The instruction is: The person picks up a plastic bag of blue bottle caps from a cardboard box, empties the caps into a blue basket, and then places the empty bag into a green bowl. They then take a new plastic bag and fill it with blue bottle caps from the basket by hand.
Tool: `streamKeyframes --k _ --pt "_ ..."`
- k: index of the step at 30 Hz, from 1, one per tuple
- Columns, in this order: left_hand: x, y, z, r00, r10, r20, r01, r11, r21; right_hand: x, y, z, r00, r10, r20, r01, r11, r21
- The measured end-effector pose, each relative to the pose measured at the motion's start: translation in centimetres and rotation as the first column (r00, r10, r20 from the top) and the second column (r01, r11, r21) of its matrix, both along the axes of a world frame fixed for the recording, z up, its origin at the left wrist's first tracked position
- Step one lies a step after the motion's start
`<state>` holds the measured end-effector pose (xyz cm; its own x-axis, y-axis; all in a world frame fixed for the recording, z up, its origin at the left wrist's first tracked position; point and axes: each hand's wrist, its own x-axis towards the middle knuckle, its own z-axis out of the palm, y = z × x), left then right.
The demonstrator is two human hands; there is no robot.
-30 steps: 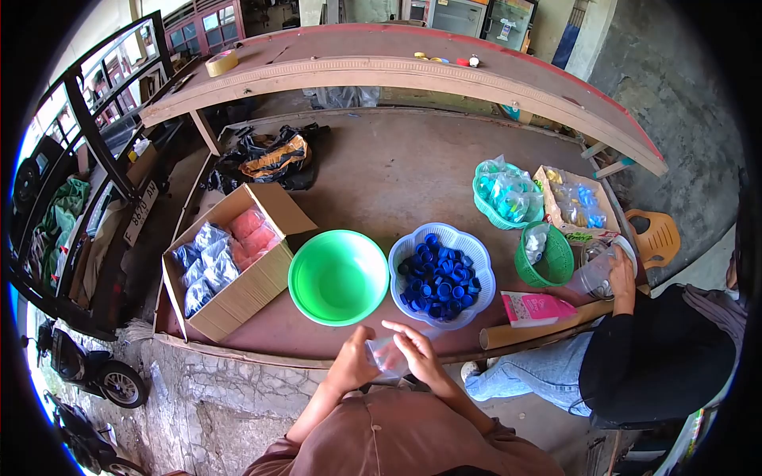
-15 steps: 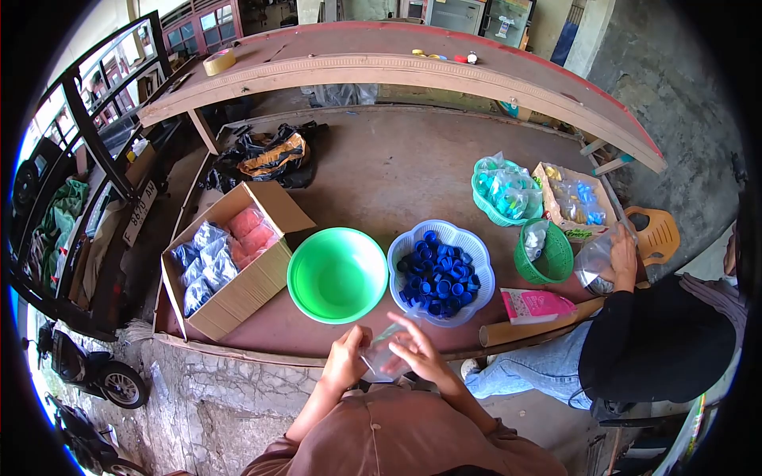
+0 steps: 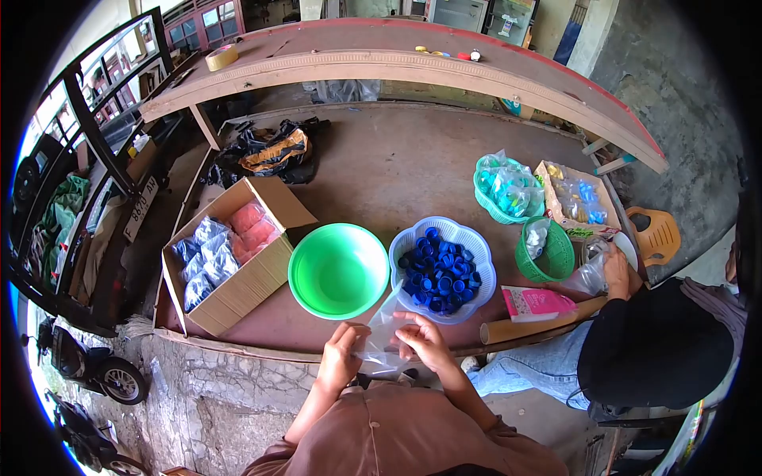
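A clear plastic bag (image 3: 382, 337) is stretched between my two hands, just in front of the table edge. My left hand (image 3: 343, 351) pinches its left side, and my right hand (image 3: 423, 343) has its fingers closed on the right side. The bag looks flat, with nothing visible inside. Just beyond my hands stand a bare green basin (image 3: 339, 271) and a pale blue scalloped basket (image 3: 485, 295) with many dark blue plastic caps (image 3: 441, 274) in it.
A cardboard box (image 3: 240, 299) of bagged pieces stands left. At right are a turquoise basket (image 3: 508, 213), a green basket (image 3: 544, 262), a pink packet (image 3: 540, 304) and a cardboard tube (image 3: 524, 327). A co-worker's hand (image 3: 617, 270) holds another plastic bag. A raised shelf (image 3: 381, 59) spans the back.
My right hand has drawn in and closed on the bag, which now stands taller and spread out. The co-worker's hand has moved lower with their bag, uncovering a pale dish beside it.
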<state>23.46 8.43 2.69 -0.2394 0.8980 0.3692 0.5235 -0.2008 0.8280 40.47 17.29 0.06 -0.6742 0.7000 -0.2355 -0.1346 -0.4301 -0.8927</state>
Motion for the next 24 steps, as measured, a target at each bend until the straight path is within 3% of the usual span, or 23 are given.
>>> streamKeyframes --k 1,2,3,4,7,9,11,13,14,15,16,17,19,21,23,24 --pt "0.0 0.0 0.2 1.000 0.000 0.001 0.000 1.000 0.000 0.1 0.1 0.0 1.000 -0.002 0.028 -0.001 0.994 0.106" --pt "-0.2 0.0 0.3 0.998 0.065 0.008 -0.065 0.996 -0.066 0.2 0.0 0.3 1.000 -0.002 0.026 -0.001 0.994 0.106" --pt "-0.4 -0.1 0.4 0.991 0.131 0.012 -0.128 0.983 -0.135 0.3 -0.2 0.9 0.999 -0.008 -0.049 0.016 0.987 0.159" --pt "-0.5 -0.1 0.1 0.991 0.133 0.000 -0.132 0.987 -0.093 0.5 -0.3 1.2 0.993 -0.011 -0.120 0.036 0.977 0.209" --pt "0.0 -0.1 0.5 0.992 0.129 0.012 -0.128 0.989 -0.071 0.5 -0.4 1.1 0.994 0.103 0.039 -0.110 0.968 0.226" --pt "-0.1 0.0 0.3 0.990 0.136 0.036 -0.133 0.988 -0.081 0.6 -0.2 0.8 0.992 0.125 0.010 -0.125 0.973 0.192" --pt "-0.2 -0.1 0.1 0.987 0.149 0.059 -0.143 0.985 -0.094 0.8 -0.6 0.2 0.933 0.017 -0.360 -0.117 0.959 -0.258" --pt "-0.1 -0.1 -0.1 0.987 0.119 0.108 -0.108 0.989 -0.102 0.8 -0.4 -1.9 0.888 0.045 -0.457 -0.201 0.933 -0.298" --pt "0.0 0.0 0.1 0.987 0.121 0.108 -0.110 0.989 -0.100 0.4 -0.2 -2.6 0.987 -0.042 -0.158 0.062 0.990 0.128" --pt "0.1 0.0 0.6 0.987 0.145 0.067 -0.137 0.984 -0.112 0.0 -0.3 -2.9 0.961 -0.263 0.080 0.170 0.797 0.580" --pt "0.1 0.0 1.0 0.986 0.168 0.024 -0.163 0.979 -0.124 -0.6 -0.4 -1.0 0.852 -0.517 0.079 0.301 0.609 0.734" --pt "0.2 0.3 1.1 0.985 0.170 0.022 -0.166 0.978 -0.125 -0.9 -0.9 1.4 0.841 -0.541 -0.020 0.324 0.475 0.818" --pt "0.7 0.9 1.3 0.984 0.177 0.003 -0.177 0.984 0.036 -1.8 -3.0 5.8 0.927 -0.373 -0.029 0.159 0.322 0.933" --pt "0.8 1.8 1.2 0.985 0.168 -0.033 -0.166 0.984 0.058 -2.7 -3.5 5.2 0.899 -0.438 0.007 0.025 0.068 0.997" --pt "0.8 2.3 1.2 0.974 0.211 0.087 -0.224 0.957 0.186 -2.8 -3.0 4.9 0.734 -0.678 0.044 -0.105 -0.048 0.993" --pt "1.1 2.3 1.7 0.971 0.219 0.096 -0.236 0.940 0.245 -2.8 -2.1 4.6 0.724 -0.686 0.072 -0.098 0.001 0.995"
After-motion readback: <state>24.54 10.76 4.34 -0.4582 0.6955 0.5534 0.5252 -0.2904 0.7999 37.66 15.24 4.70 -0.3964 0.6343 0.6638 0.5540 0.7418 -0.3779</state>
